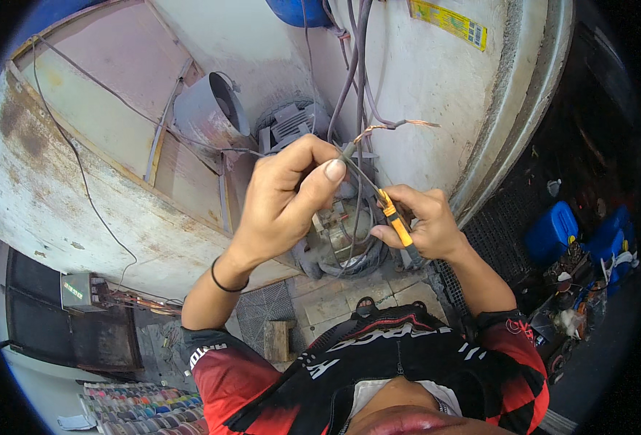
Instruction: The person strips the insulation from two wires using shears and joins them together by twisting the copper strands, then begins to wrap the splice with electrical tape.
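Observation:
Pinched between the thumb and fingers of my left hand (pixel 299 196) is a grey cable (pixel 348 151), its bared copper strands (pixel 369 131) sticking out above. My right hand (pixel 426 225) is closed on yellow-and-black pliers (pixel 397 221), whose jaws are at the cable below my left hand. A second grey cable with a frayed copper end (pixel 422 123) lies just above. More grey cables (pixel 357 72) hang down the white wall behind. Below my hands sits a dusty metal machine (pixel 342 235), partly hidden by them, with a finned motor (pixel 291 119) behind it.
A rusty white panel (pixel 59 188) with a grey cylinder (pixel 206 116) fills the left side. A small box (pixel 81 291) with wires is lower left. Tiles (pixel 367 297) and a wooden block (pixel 277 341) lie below. Blue containers (pixel 549 239) and clutter are at right.

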The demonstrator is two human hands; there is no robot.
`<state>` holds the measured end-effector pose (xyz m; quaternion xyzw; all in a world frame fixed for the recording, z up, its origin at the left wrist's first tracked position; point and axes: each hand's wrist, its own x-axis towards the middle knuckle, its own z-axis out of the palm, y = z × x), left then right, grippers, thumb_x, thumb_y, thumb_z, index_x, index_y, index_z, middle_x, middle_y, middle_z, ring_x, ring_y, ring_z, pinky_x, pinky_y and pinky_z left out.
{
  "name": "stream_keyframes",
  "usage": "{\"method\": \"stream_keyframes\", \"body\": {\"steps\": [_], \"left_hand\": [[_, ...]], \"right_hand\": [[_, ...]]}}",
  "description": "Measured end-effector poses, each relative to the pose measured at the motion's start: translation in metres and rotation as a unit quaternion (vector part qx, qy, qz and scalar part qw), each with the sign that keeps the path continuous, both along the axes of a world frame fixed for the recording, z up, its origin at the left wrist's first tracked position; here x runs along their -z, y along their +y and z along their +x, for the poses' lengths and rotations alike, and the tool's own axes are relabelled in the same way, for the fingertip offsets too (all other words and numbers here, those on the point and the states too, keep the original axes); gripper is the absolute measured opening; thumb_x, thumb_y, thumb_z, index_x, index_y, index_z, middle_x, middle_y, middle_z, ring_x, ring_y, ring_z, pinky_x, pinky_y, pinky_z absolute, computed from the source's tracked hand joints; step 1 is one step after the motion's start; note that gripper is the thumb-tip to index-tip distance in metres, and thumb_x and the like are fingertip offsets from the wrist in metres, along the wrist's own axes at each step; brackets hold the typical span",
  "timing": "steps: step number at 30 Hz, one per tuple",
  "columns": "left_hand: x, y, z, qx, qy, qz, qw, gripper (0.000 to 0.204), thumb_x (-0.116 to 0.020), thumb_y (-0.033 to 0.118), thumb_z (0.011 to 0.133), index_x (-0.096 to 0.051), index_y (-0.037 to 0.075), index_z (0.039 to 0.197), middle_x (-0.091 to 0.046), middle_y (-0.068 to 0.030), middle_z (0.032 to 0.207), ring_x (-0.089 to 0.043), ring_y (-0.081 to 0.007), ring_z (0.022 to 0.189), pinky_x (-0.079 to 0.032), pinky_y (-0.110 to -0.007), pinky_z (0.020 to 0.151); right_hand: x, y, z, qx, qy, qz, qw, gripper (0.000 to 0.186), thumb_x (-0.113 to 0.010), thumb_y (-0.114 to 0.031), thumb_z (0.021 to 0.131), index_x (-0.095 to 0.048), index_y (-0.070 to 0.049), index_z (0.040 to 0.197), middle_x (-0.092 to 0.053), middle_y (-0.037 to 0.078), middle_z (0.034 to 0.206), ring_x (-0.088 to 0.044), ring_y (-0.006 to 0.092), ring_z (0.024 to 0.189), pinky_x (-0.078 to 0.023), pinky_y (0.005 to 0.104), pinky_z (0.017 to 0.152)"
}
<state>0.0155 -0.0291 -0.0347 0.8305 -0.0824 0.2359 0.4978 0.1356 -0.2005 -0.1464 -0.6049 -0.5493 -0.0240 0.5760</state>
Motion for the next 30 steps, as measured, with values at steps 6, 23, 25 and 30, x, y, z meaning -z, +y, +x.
{"method": "stream_keyframes", "body": {"steps": [6,23,25,30], "left_hand": [[-0.018,0.003,0.002,-0.049,-0.133,0.309,0.941,0.020,-0.077,0.008,0.076,-0.060,0.000,0.084,-0.054,-0.0091,0.068,-0.053,-0.0210,0.054,-0.042,-0.031,0.048],[-0.009,0.002,0.004,-0.155,-0.199,0.404,0.879,0.027,-0.082,0.018,0.070,-0.059,0.006,0.073,-0.046,-0.0055,0.061,-0.048,-0.0204,0.050,-0.038,-0.033,0.045],[-0.008,0.001,0.006,-0.138,-0.194,0.373,0.897,0.026,-0.082,0.018,0.070,-0.060,0.005,0.076,-0.047,-0.0058,0.063,-0.048,-0.0203,0.050,-0.038,-0.033,0.045],[-0.011,-0.004,0.002,-0.119,-0.158,0.347,0.917,0.024,-0.079,0.012,0.074,-0.062,0.002,0.088,-0.051,-0.0086,0.070,-0.051,-0.0217,0.053,-0.041,-0.032,0.047]], "right_hand": [[-0.003,-0.014,0.003,-0.036,0.038,-0.026,0.998,0.042,-0.083,-0.017,0.070,-0.064,0.001,0.104,-0.064,0.007,0.070,-0.058,0.0116,0.053,-0.043,0.0250,0.049],[0.002,-0.008,-0.014,-0.144,0.200,-0.028,0.969,0.041,-0.082,-0.007,0.071,-0.058,0.004,0.102,-0.054,0.000,0.065,-0.050,0.0054,0.055,-0.040,0.0211,0.051],[0.001,-0.008,-0.013,-0.133,0.183,-0.023,0.974,0.041,-0.082,-0.007,0.071,-0.059,0.004,0.102,-0.055,0.000,0.065,-0.051,0.0058,0.055,-0.041,0.0213,0.051],[0.001,-0.009,-0.006,-0.074,0.097,-0.018,0.992,0.044,-0.084,-0.012,0.070,-0.061,0.003,0.105,-0.058,0.003,0.066,-0.057,0.0089,0.057,-0.045,0.0230,0.053]]}}
